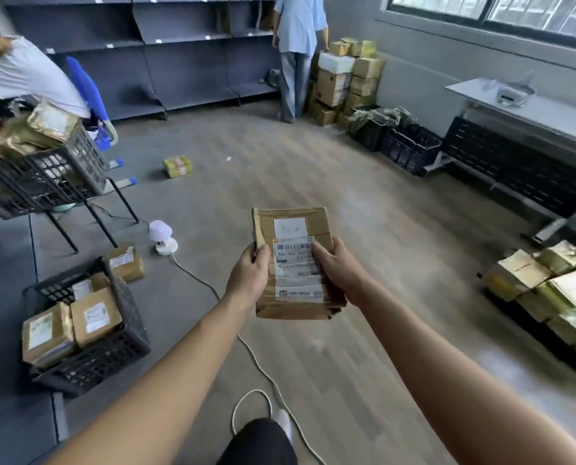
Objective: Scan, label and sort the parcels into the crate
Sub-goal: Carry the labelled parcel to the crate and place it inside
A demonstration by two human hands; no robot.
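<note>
Both hands hold one taped cardboard parcel [295,263] in mid-air: left hand [251,271] curls around its left edge, right hand [338,270] around its right. The floor crate [112,350] sits well apart at lower left, so tossing it risks a miss

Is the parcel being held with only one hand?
No, the left hand and the right hand both grip the parcel by its sides.
</note>
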